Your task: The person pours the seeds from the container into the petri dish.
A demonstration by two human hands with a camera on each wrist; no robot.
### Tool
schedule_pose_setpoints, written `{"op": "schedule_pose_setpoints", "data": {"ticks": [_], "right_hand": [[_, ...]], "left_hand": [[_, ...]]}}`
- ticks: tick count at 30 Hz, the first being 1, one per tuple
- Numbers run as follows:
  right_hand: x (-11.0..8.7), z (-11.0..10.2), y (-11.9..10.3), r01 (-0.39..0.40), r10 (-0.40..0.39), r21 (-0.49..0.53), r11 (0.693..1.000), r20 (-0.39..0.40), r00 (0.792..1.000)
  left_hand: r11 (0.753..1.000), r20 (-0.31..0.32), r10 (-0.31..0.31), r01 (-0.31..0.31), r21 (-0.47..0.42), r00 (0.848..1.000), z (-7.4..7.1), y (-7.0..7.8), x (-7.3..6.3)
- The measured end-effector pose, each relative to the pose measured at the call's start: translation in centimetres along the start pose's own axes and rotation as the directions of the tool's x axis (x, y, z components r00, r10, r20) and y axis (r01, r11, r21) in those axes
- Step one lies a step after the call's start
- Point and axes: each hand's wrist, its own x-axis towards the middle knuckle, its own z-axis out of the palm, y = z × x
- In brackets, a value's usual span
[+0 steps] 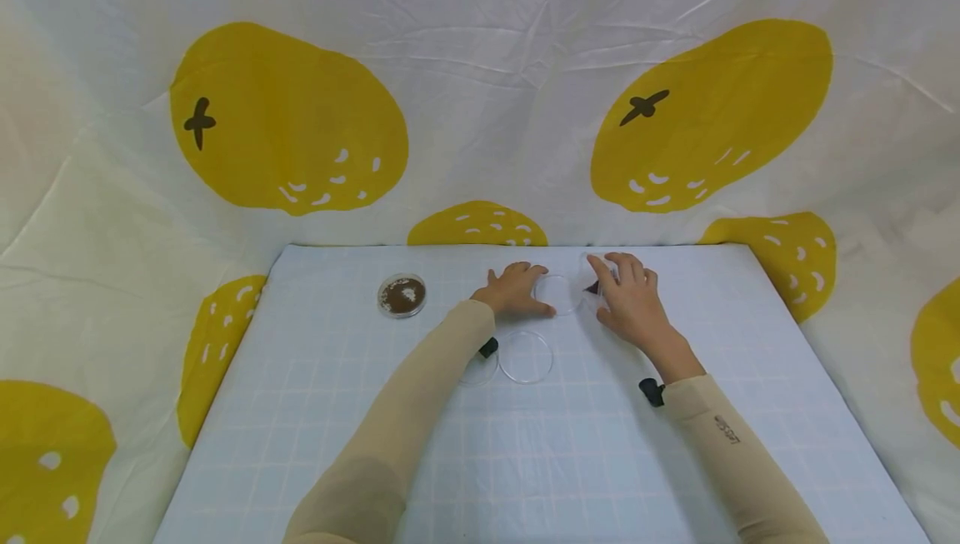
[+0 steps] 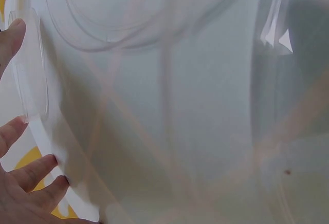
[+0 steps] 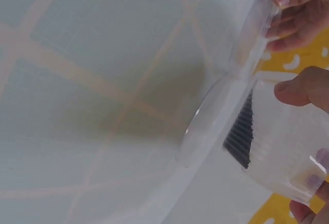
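Observation:
In the head view my left hand [image 1: 517,288] spans a clear petri dish [image 1: 557,295] on the table, thumb and fingers at its rim. The left wrist view shows the thumb and one fingertip at opposite ends of that dish [image 2: 33,70], other fingers spread. My right hand [image 1: 630,298] grips a tilted clear cup [image 3: 288,142] by its sides. A dark, ribbed-looking wedge [image 3: 240,134] shows low in the cup; I cannot tell what it is. In the right wrist view another clear dish [image 3: 203,121] lies close under the cup.
A petri dish of brown granular material with pale patches [image 1: 402,295] stands at the back left. Nearer the front lie a clear dish [image 1: 526,381] and another clear dish [image 1: 480,382], partly behind the left sleeve. A fruit-print curtain [image 1: 510,127] rises behind the table.

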Motion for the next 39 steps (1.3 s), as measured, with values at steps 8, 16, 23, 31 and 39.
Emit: {"op": "schedule_pose_setpoints", "data": {"ticks": [8,16,23,31,39], "right_hand": [[0.4,-0.1,-0.5,0.012,-0.012,-0.03,0.999,0.023,1.0],[0.5,-0.3,-0.8,0.041,-0.041,-0.053,0.998,0.006,0.999],[0.5,-0.3,-0.9,0.05,-0.05,-0.061,0.997,0.001,0.999],[0.5,-0.2,-1.1,0.064,-0.066,-0.065,0.996,-0.019,0.998],[0.7,-0.2,-1.1,0.079,-0.081,-0.069,0.995,-0.03,0.996]], "left_hand": [[1.0,-0.004,0.0,0.0,0.004,1.0,0.1,-0.1,0.1],[1.0,-0.01,-0.003,0.004,0.009,1.0,0.2,-0.1,0.3],[1.0,-0.008,-0.011,0.011,0.01,1.0,0.3,-0.1,0.4],[1.0,-0.01,-0.017,0.017,0.01,1.0,0.4,-0.2,0.5],[1.0,-0.008,-0.024,0.025,0.009,1.0,0.4,-0.2,0.4]]}}
